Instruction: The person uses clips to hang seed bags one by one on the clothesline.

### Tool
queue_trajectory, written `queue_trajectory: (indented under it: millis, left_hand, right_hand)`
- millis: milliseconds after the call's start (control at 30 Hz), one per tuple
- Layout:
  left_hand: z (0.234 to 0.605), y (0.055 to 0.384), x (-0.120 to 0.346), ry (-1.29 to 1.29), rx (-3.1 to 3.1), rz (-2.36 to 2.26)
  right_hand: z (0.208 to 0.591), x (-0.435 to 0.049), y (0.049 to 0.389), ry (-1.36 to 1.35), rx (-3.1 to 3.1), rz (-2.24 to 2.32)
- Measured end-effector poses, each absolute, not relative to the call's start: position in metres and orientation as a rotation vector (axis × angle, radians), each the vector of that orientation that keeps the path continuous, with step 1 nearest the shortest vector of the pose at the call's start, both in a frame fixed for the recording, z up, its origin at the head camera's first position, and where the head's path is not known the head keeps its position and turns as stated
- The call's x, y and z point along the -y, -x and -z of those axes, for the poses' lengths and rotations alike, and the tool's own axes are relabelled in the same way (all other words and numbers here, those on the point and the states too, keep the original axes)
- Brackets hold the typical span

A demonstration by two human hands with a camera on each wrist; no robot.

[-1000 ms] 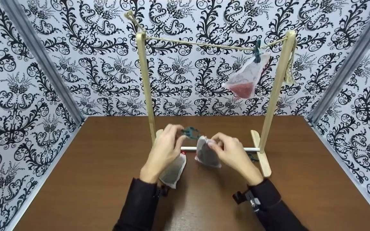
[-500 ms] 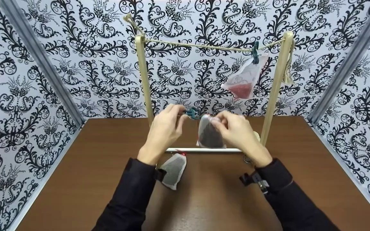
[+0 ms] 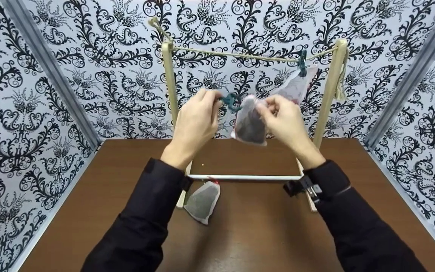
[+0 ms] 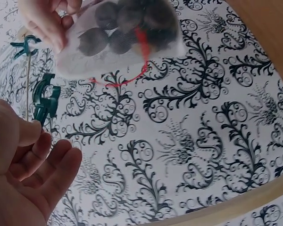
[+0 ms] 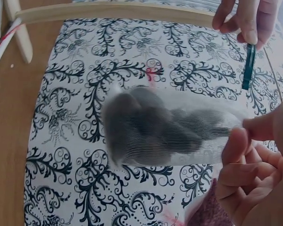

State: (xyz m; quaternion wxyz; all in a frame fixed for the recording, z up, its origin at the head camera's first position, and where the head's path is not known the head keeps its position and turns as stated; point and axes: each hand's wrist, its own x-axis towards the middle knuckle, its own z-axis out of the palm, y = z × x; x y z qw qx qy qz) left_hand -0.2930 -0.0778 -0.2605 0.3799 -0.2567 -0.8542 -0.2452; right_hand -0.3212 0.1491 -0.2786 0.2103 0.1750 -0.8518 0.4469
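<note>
My left hand (image 3: 198, 119) pinches a dark green clothespin (image 4: 46, 100) by one end between thumb and forefinger. Just right of it, my right hand (image 3: 285, 117) pinches the top corner of a white mesh bag (image 3: 251, 122), which hangs below the rope. Dark rounded lumps fill the bag (image 5: 151, 127), and a red cord (image 4: 132, 81) trails from it. The clothespin and this bag are apart. From the rope (image 3: 232, 55) another mesh bag (image 3: 295, 85) hangs on a second green clothespin (image 3: 303, 64), its lower part hidden behind my right hand.
Two wooden posts (image 3: 330, 87) carry the rope, with a white bar (image 3: 240, 177) joining them low down. On the brown table (image 3: 255, 226) lies another mesh bag (image 3: 203, 202) with greyish-green contents and a red tie, near the left foot. Patterned walls (image 3: 32, 113) enclose the table.
Both hands have risen from near the table toward the rope, carrying the clothespin and the dark-filled bag. That bag now partly overlaps the hanging one in the head view.
</note>
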Motion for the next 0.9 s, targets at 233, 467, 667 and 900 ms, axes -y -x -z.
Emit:
queue_trajectory:
  millis: [233,467,667,900]
  left_hand:
    - [0.233,0.294,0.064,0.646,2.185,0.601]
    - [0.216,0.3,0.056,0.615,2.183,0.535]
    - [0.209,0.301,0.051,0.601,2.169,0.547]
    - [0.198,0.3,0.045,0.603,2.165,0.518]
  right_hand:
    - [0.259,-0.142,0.326,-0.39,2.244,-1.582]
    - [0.248,-0.136,0.329,-0.358,2.089,-1.788]
    - [0.242,-0.132,0.33,-0.344,2.013,-1.87]
    - [0.236,-0.13,0.331,-0.354,1.945,-1.929]
